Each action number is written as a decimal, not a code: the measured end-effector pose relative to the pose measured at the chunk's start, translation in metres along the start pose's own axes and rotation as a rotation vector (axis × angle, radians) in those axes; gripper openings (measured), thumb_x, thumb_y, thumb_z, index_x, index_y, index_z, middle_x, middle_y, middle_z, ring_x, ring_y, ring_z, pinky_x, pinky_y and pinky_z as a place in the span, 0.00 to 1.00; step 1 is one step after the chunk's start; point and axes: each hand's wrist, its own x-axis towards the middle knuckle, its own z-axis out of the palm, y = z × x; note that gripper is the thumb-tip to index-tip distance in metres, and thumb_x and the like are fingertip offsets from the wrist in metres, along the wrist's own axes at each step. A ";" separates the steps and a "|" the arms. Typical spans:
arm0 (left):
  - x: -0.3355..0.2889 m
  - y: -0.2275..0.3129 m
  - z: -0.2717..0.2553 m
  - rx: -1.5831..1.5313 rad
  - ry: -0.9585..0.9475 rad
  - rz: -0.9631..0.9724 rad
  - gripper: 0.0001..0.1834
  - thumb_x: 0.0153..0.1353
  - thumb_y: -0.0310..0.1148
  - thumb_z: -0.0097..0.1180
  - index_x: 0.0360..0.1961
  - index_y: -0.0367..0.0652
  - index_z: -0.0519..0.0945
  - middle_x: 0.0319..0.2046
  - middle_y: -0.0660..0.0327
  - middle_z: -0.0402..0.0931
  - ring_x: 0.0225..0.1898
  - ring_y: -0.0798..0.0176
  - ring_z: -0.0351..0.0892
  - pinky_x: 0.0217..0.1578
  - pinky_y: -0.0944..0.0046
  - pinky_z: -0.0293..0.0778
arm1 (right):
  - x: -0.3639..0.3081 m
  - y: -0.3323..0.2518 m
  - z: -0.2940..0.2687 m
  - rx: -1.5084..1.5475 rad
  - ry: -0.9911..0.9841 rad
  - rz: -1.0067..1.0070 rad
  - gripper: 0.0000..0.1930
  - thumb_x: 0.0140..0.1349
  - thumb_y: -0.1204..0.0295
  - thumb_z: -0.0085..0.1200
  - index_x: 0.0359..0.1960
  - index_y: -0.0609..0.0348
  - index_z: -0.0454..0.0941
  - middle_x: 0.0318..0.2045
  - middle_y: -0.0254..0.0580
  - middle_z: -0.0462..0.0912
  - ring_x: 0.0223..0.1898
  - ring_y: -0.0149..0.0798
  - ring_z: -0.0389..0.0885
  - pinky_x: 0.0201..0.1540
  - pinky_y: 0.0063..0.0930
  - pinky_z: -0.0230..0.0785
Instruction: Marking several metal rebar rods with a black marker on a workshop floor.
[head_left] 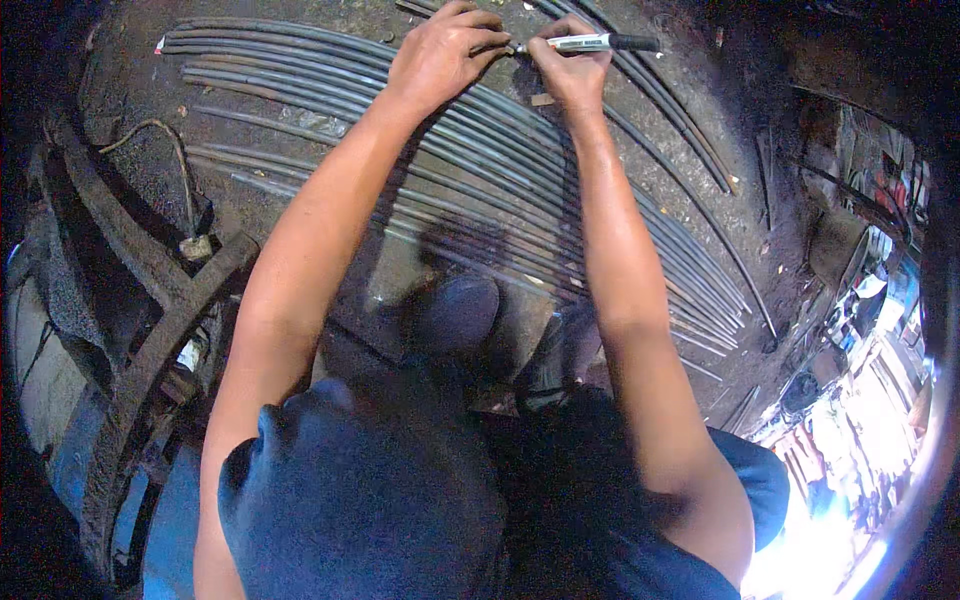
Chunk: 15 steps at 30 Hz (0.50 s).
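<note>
The marker (pixel 588 43) is in the right hand (pixel 572 68), over the far part of the floor (pixel 665 170). The right fingers are clamped on its barrel near the tip. The tip points left and ends just beside the fingertips of the left hand (pixel 448 52); the dark end sticks out to the right, past the right hand.

The left fingers are bent and bunched together, pointing down by the marker's tip. Whether they grip something or only press is too small to tell.

Under both hands and forearms, rods (pixel 480 140) lie side by side on the floor in a broad row, running from far left to near right, many close together and some with gaps between. More rods lie to the right of the right hand, apart from the row.

The marker's pale barrel bears a line of small dark print.

A rusty metal frame (pixel 140 410) stands left of the person, near a thin cable (pixel 180 150).
</note>
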 end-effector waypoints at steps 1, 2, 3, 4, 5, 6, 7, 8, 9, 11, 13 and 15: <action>0.001 0.001 0.001 -0.003 -0.006 -0.007 0.13 0.58 0.32 0.65 0.43 0.40 0.89 0.49 0.54 0.84 0.56 0.49 0.78 0.55 0.52 0.76 | -0.001 -0.002 -0.001 0.036 0.003 0.039 0.03 0.53 0.76 0.63 0.25 0.62 0.81 0.20 0.29 0.79 0.22 0.22 0.74 0.27 0.20 0.65; 0.001 0.001 0.001 -0.005 -0.005 -0.006 0.13 0.58 0.32 0.65 0.43 0.40 0.89 0.49 0.54 0.84 0.56 0.49 0.78 0.55 0.52 0.76 | -0.002 0.000 -0.002 0.034 0.004 0.039 0.03 0.53 0.76 0.63 0.25 0.62 0.81 0.20 0.29 0.79 0.22 0.22 0.74 0.27 0.20 0.65; 0.002 0.002 0.001 0.001 -0.018 -0.013 0.13 0.58 0.32 0.65 0.43 0.41 0.89 0.49 0.54 0.84 0.56 0.48 0.78 0.56 0.52 0.76 | -0.003 0.001 -0.002 0.053 0.049 0.093 0.03 0.53 0.77 0.63 0.25 0.62 0.81 0.21 0.29 0.80 0.23 0.23 0.74 0.28 0.21 0.66; 0.001 0.001 0.001 0.010 -0.032 -0.023 0.13 0.59 0.32 0.65 0.44 0.41 0.89 0.49 0.54 0.83 0.56 0.48 0.78 0.56 0.52 0.76 | -0.004 0.001 -0.001 0.077 0.093 0.147 0.03 0.52 0.77 0.63 0.25 0.62 0.82 0.21 0.29 0.80 0.24 0.23 0.75 0.28 0.21 0.67; 0.001 0.000 0.001 0.011 -0.032 -0.025 0.13 0.59 0.32 0.65 0.44 0.41 0.89 0.49 0.54 0.83 0.56 0.48 0.78 0.56 0.52 0.76 | -0.004 0.001 -0.001 0.078 0.092 0.147 0.03 0.52 0.77 0.63 0.25 0.62 0.82 0.21 0.29 0.80 0.24 0.23 0.75 0.28 0.21 0.67; 0.001 -0.001 0.002 0.021 -0.027 -0.022 0.12 0.59 0.32 0.65 0.44 0.41 0.89 0.49 0.54 0.83 0.56 0.49 0.78 0.56 0.52 0.76 | -0.003 0.001 -0.002 0.056 0.078 0.127 0.02 0.52 0.78 0.63 0.25 0.62 0.82 0.21 0.29 0.80 0.25 0.23 0.76 0.29 0.21 0.68; 0.001 -0.001 0.002 0.030 -0.024 -0.019 0.12 0.58 0.31 0.65 0.43 0.41 0.89 0.50 0.54 0.83 0.57 0.49 0.78 0.56 0.52 0.76 | -0.003 -0.002 -0.002 0.033 0.064 0.108 0.02 0.52 0.79 0.63 0.25 0.62 0.82 0.22 0.29 0.80 0.26 0.23 0.77 0.30 0.21 0.68; 0.000 -0.001 0.003 0.029 -0.025 -0.020 0.12 0.58 0.31 0.65 0.43 0.41 0.89 0.50 0.54 0.83 0.57 0.49 0.78 0.56 0.52 0.76 | -0.003 -0.005 -0.002 0.033 0.063 0.110 0.02 0.52 0.79 0.63 0.25 0.62 0.82 0.22 0.29 0.80 0.26 0.23 0.77 0.30 0.21 0.68; -0.001 -0.001 0.003 0.028 -0.011 -0.025 0.12 0.58 0.31 0.66 0.43 0.41 0.89 0.50 0.54 0.83 0.57 0.49 0.78 0.57 0.52 0.75 | -0.004 -0.008 -0.001 0.000 0.038 0.063 0.02 0.53 0.79 0.63 0.25 0.62 0.81 0.22 0.29 0.80 0.26 0.23 0.76 0.30 0.21 0.68; 0.000 0.000 0.004 0.026 0.005 -0.027 0.12 0.58 0.31 0.66 0.43 0.41 0.89 0.49 0.54 0.83 0.57 0.49 0.78 0.57 0.52 0.75 | -0.004 -0.007 -0.001 -0.034 0.015 0.015 0.02 0.53 0.79 0.63 0.26 0.62 0.81 0.21 0.29 0.79 0.25 0.23 0.76 0.29 0.21 0.68; 0.001 -0.001 0.004 0.026 -0.024 -0.040 0.13 0.57 0.31 0.66 0.43 0.41 0.89 0.49 0.54 0.83 0.56 0.49 0.78 0.57 0.52 0.75 | -0.003 -0.006 0.000 -0.024 0.029 0.005 0.04 0.53 0.78 0.63 0.25 0.62 0.80 0.22 0.30 0.78 0.25 0.23 0.75 0.29 0.22 0.67; 0.000 -0.003 0.003 0.020 -0.024 -0.034 0.13 0.57 0.31 0.66 0.43 0.41 0.89 0.49 0.54 0.83 0.56 0.49 0.78 0.57 0.52 0.75 | -0.003 -0.007 0.001 -0.004 0.062 -0.009 0.04 0.53 0.79 0.63 0.24 0.62 0.80 0.22 0.30 0.77 0.25 0.23 0.75 0.28 0.22 0.66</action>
